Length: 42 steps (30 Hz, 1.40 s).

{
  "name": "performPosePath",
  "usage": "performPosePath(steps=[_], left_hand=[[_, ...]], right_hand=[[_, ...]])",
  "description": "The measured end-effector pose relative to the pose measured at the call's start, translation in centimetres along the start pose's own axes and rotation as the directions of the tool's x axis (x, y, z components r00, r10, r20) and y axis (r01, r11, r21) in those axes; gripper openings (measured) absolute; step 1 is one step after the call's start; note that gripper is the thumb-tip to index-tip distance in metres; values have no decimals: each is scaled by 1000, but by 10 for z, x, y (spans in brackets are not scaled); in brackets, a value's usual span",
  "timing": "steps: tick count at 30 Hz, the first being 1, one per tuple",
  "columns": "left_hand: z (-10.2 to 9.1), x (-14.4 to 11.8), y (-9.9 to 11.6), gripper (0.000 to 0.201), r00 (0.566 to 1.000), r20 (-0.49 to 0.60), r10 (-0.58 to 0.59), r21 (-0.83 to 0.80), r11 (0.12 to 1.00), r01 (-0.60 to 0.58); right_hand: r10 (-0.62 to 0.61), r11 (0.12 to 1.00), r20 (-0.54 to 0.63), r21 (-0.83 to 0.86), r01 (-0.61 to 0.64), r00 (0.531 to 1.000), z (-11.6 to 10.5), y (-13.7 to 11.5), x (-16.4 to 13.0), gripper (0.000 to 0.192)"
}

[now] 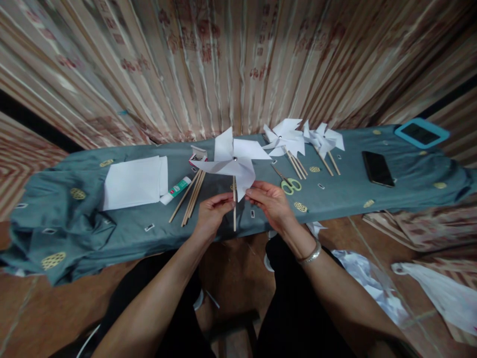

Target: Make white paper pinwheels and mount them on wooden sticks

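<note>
A white paper pinwheel (244,166) on a thin wooden stick stands upright in front of me, a dark pin at its centre. My left hand (216,211) pinches the stick below the blades. With thumb and fingertips, my right hand (269,200) grips the tip of the lowest blade. Left of the pinwheel lie several loose wooden sticks (194,196), a small open box of pins (198,155) and a green and white glue stick (176,190). Scissors with green handles (290,186) rest to the right of my right hand.
Finished pinwheels (286,139) lie at the back right. White paper sheets (132,183) are stacked on the left of the cloth-covered table (346,191). A phone (377,169) and a blue-framed device (422,133) sit at right. Paper scraps (368,283) lie on the floor.
</note>
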State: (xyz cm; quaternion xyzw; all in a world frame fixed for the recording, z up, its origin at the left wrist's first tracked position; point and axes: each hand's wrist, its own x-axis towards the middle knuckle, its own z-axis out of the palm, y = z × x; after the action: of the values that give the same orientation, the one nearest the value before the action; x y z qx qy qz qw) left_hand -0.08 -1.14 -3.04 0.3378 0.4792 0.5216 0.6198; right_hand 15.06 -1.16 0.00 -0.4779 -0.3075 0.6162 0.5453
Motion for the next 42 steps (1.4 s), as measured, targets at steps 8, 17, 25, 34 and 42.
performPosePath(steps=[8,17,25,34,42], left_hand=[[4,-3,0,35,998,65,9,26,1000,-11],[-3,0,1,31,1000,-1,9,72,997,-9],[-5,-3,4,32,1000,10,-18,76,997,18],[-3,-9,0,41,989,58,-134,57,990,131],[-4,-8,3,32,994,14,-110,30,994,109]], right_hand=[[-25,995,111,-97,36,993,7,4,-3,36],[-157,923,89,-340,178,984,-7,-8,-4,43],[-418,884,-205,-318,344,885,-41,-26,15,40],[-482,872,-255,-235,430,838,-44,-23,33,41],[-402,912,-248,-195,361,881,-36,-20,27,36]])
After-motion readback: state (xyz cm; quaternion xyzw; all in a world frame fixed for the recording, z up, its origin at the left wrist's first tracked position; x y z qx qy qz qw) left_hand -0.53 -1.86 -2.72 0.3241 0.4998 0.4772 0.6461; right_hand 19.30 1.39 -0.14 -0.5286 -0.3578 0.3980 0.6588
